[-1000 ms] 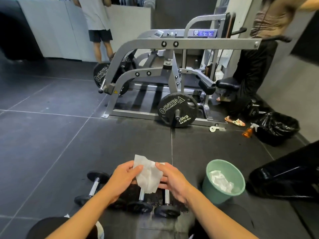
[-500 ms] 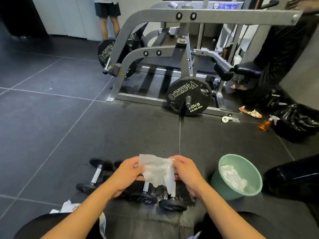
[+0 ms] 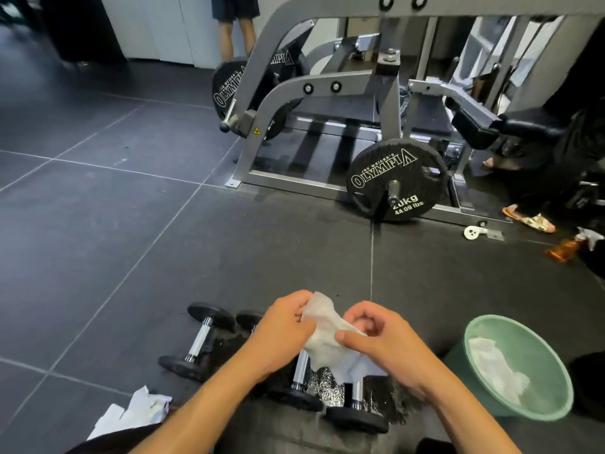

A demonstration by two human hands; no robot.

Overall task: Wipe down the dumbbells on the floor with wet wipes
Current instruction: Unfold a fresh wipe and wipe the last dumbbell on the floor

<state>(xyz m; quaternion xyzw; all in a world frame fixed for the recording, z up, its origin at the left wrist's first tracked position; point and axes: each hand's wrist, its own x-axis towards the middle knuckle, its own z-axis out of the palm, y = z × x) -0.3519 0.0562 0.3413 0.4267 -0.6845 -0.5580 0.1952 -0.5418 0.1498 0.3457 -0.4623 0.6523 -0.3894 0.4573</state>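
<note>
A white wet wipe (image 3: 327, 335) hangs crumpled between my two hands above the floor. My left hand (image 3: 281, 332) pinches its upper left edge and my right hand (image 3: 379, 345) pinches its lower right part. Below them several small black dumbbells with chrome handles lie side by side on the dark floor: one at the left (image 3: 199, 342), one under the wipe (image 3: 299, 385) and one nearest me on the right (image 3: 357, 411). My hands hide the far ends of the middle ones.
A green bucket (image 3: 553, 407) with used white wipes stands right of the dumbbells. A white wipe packet (image 3: 137, 411) lies at lower left. A grey weight machine (image 3: 360, 103) with a black plate (image 3: 396, 185) stands ahead. An orange spray bottle (image 3: 566, 249) lies far right. A person's legs (image 3: 235, 34) stand at the back.
The camera has tilted down and closer. My hands have drawn together and bunched the wipe, which was spread flat between them before.
</note>
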